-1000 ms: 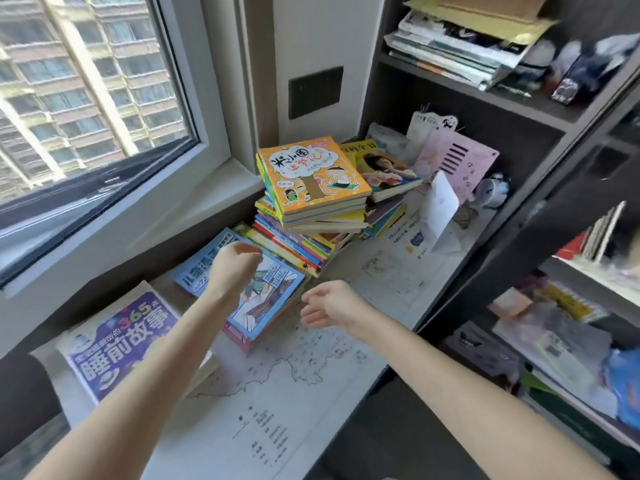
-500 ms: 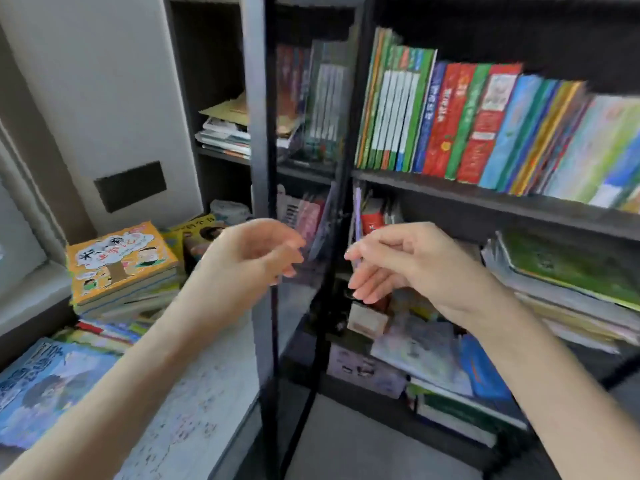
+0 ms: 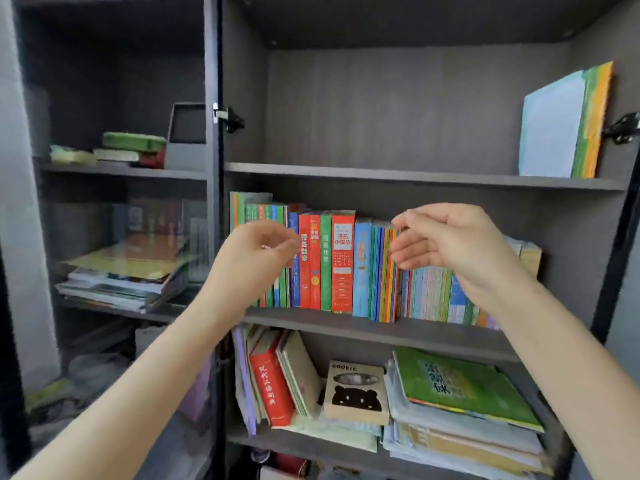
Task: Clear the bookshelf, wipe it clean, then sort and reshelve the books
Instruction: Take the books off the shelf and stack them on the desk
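A big dark grey bookshelf (image 3: 415, 175) fills the view. Its middle board holds a long row of books (image 3: 341, 265), all standing up, with red, green, blue and orange backs. This row is the thing to clear, and it sits on its board.

Left of the row is a glass door (image 3: 138, 237), with flat piles of books and papers dimly seen behind it. Below the row, to the right, lies a tall stack of books (image 3: 464, 388) with a green one on top. Above the row, far to the right, a pale blue book (image 3: 550, 129) stands on an otherwise bare board.

Both arms reach up in front of the row. The left hand (image 3: 256, 258) has loosely curled fingers with the thumb close to the fingertips, and it holds nothing. The right hand (image 3: 446, 244) is half open with bent fingers, and it holds nothing too. I cannot tell if either one touches the row.

Below the row leans a thick red book (image 3: 273, 386) with Chinese writing down its back. Beside it stands a small box (image 3: 356, 393) that says "COOKIE" over a black bear shape. The red backs in the row show Chinese writing too.
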`<act>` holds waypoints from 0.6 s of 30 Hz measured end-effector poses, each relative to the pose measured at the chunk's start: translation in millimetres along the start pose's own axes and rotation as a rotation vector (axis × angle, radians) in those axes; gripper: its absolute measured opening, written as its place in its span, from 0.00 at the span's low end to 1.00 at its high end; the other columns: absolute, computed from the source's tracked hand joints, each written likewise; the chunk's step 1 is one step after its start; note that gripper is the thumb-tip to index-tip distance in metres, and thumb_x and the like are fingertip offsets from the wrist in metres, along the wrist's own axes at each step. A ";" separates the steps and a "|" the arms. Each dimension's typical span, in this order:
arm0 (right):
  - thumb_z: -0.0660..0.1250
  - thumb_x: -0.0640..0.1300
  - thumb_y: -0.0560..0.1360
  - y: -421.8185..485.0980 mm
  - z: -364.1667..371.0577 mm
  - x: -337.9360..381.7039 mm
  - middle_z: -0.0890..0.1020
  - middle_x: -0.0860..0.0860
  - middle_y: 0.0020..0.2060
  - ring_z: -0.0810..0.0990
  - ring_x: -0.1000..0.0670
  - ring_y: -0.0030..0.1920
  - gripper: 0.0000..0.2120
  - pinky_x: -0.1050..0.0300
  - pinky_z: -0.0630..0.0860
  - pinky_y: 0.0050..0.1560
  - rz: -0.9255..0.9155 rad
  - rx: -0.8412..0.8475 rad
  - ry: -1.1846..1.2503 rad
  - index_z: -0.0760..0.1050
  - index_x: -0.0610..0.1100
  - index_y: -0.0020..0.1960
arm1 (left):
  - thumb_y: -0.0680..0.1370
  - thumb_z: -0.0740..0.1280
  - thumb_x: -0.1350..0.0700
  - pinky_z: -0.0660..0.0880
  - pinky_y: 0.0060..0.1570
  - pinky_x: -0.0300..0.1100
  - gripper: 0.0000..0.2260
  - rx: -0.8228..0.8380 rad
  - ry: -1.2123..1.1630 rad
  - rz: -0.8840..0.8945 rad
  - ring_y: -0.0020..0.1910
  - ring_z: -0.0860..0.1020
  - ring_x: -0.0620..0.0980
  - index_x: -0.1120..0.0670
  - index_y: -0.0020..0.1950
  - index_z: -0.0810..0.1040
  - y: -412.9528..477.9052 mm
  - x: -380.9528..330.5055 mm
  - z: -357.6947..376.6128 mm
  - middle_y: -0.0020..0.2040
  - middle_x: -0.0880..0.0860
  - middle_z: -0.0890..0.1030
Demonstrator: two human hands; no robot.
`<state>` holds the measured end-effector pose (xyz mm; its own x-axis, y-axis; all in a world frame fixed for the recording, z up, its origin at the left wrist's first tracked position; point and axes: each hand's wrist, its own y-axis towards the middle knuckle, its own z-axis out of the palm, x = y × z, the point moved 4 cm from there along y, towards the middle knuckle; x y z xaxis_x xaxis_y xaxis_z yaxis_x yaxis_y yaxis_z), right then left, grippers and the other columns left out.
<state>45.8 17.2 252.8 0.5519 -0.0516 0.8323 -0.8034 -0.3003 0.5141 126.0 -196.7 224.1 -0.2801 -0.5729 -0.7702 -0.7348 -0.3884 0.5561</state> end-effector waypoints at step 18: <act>0.64 0.44 0.78 202.5 -210.6 -45.8 0.77 0.41 0.62 0.75 0.40 0.61 0.20 0.53 0.70 0.54 -0.045 -0.952 -0.902 0.69 0.39 0.68 | 0.76 0.66 0.57 0.66 0.43 0.37 0.04 0.103 0.013 0.514 0.42 0.75 0.47 0.50 0.45 0.79 264.7 -96.5 206.7 0.37 0.42 0.77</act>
<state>-189.2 159.3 362.4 0.2382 -0.7856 0.5710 -0.4177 0.4479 0.7905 -169.2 -95.0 381.1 -0.6132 -0.6802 -0.4017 -0.5615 0.0176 0.8273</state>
